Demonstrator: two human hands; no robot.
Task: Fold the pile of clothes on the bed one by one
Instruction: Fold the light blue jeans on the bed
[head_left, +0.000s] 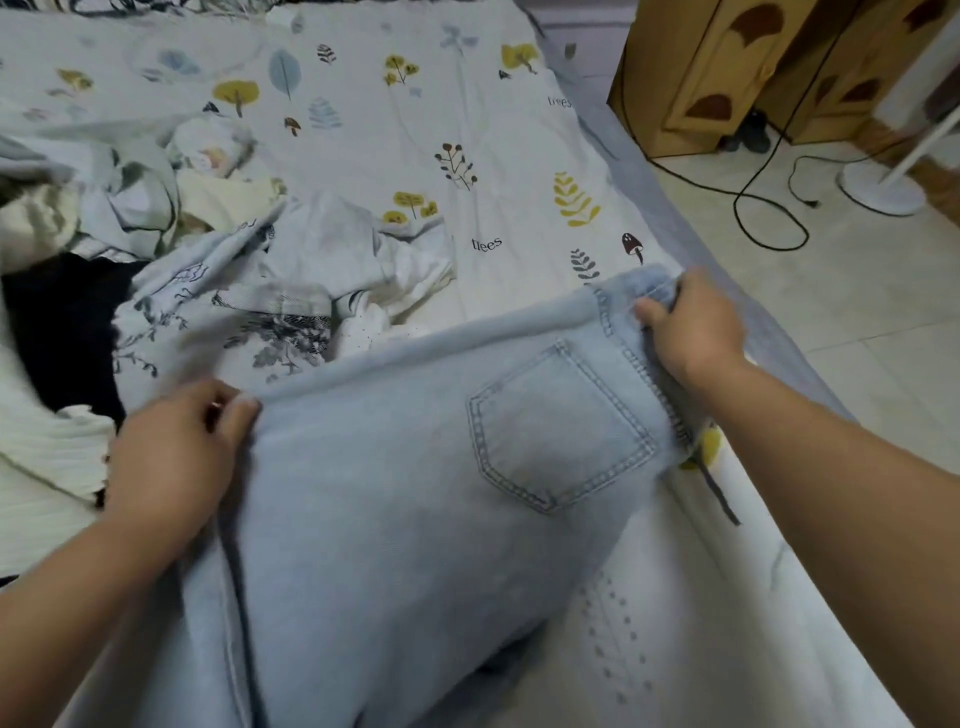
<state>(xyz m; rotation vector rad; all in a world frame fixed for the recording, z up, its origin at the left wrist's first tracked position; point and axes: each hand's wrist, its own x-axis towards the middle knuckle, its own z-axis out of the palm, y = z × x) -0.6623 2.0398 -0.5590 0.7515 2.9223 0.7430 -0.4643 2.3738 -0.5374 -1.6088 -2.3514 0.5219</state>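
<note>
I hold a pair of light blue jeans (395, 493) across the near side of the bed (467, 104), back pocket (558, 431) up, folded lengthwise by the look of it. My left hand (176, 457) pinches the far edge of the denim partway down the leg, thumb and fingers closed on the cloth; my right hand (691, 332) grips the waistband end near the mattress edge, fingers curled round it. The jeans lie between my arms, the legs running off toward me and out of sight (how far they reach I cannot tell). The pile (156, 249) of unfolded clothes sits just beyond my left hand, light printed pieces over something dark.

I judge this the first stage of folding the jeans: laying them flat and square. The next move calls for pulling the edge taut, smoothing the denim, then bringing the legs up toward the waistband without dragging the pile along.
</note>
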